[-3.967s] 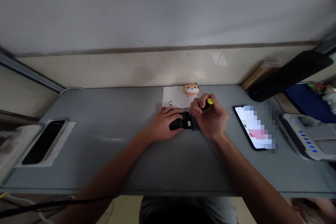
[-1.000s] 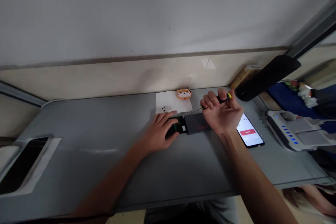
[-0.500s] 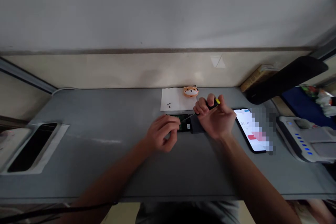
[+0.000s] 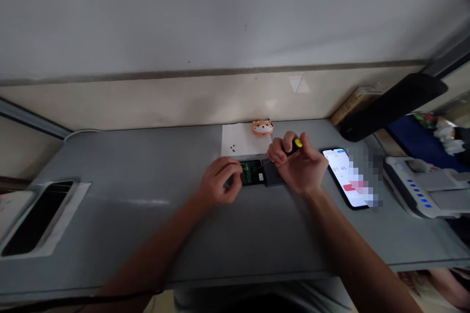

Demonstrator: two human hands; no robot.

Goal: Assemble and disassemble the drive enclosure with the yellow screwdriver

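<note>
The right hand [image 4: 299,171] has its grip clamped on a screwdriver [image 4: 293,146], tip at the circuit board [image 4: 249,172] on the table [image 4: 128,234]. The left hand [image 4: 216,181] curls beside it, its hold unclear. Screw work seems under way; the tip needs holding steady next.

bare hands [image 4: 218,181] and forearms [image 4: 154,249], grey shirt [image 4: 293,296] at the bottom edge.

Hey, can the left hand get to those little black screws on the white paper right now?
Probably yes. The left hand sits just in front of the white paper, and nothing seems to stand between it and the small black screws. It is on the black device, though, so it would likely have to leave that first.
</note>
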